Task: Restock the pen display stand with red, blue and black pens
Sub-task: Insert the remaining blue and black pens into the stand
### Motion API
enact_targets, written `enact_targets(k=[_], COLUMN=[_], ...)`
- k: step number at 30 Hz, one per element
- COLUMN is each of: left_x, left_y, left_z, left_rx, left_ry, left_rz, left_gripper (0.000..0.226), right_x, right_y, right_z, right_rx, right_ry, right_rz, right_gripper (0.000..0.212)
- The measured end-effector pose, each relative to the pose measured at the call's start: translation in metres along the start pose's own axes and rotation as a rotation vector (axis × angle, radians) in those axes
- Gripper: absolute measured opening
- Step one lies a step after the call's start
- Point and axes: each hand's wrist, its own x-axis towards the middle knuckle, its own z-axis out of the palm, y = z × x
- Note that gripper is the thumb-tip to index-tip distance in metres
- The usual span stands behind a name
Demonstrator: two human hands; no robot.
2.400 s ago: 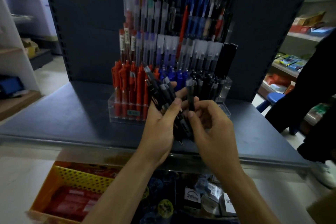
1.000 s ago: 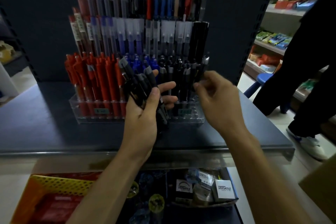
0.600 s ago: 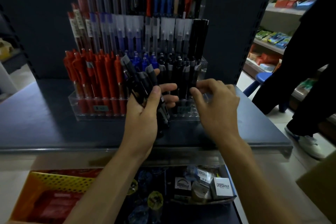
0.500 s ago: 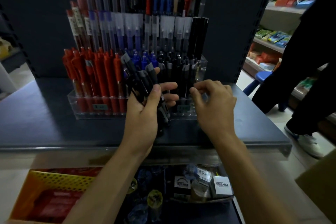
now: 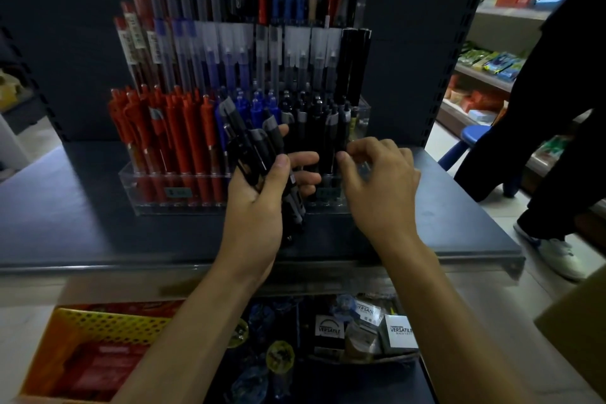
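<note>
the stand (image 5: 183, 204) sits on a dark shelf (image 5: 65, 207), filling the view from centre up to 12 o'clock. its front row holds red pens (image 5: 177, 138) on the 9 o'clock side, blue pens (image 5: 259, 105) in the middle and black pens (image 5: 323, 131) on the 3 o'clock side, all upright. taller tiers of capped pens rise behind them.

the left hand (image 5: 259, 207) is just in front of the stand's middle, fingers and thumb wrapped round a bundle (image 5: 249, 151) of black pens. the bundle fans up toward 11 o'clock, and its tips poke out below the palm toward 6 o'clock.

the right hand (image 5: 380, 187) is at 3 o'clock of the left, near it but apart, fingers curled and thumb close to the front black pens. it is blurred, so i cannot tell whether it pinches anything.

under the shelf, a yellow basket (image 5: 65, 328) lies at 7 o'clock and small white boxes (image 5: 398, 333) at 5 o'clock. a person (image 5: 544, 128) in dark clothes stands at 3 o'clock beside a blue stool (image 5: 474, 138).
</note>
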Motion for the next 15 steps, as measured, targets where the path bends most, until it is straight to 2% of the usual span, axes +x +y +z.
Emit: enact_targets(k=[8,15], left_x=[-0.0005,-0.0004], left_y=[-0.0003,-0.0002], left_z=[-0.001,-0.0014], left_rx=[-0.008,0.012], left_ry=[0.002,-0.021], left_rz=[-0.011,-0.019], left_gripper=[0.028,0.031], right_x=[-0.0008,-0.0038], right_y=[-0.0027,-0.0011], right_z=[-0.0005,0.0015], right_rx=[0.121,0.274], right_ry=[-0.079,-0.074], right_rz=[0.032,0.035], right_gripper=[0.028,0.034])
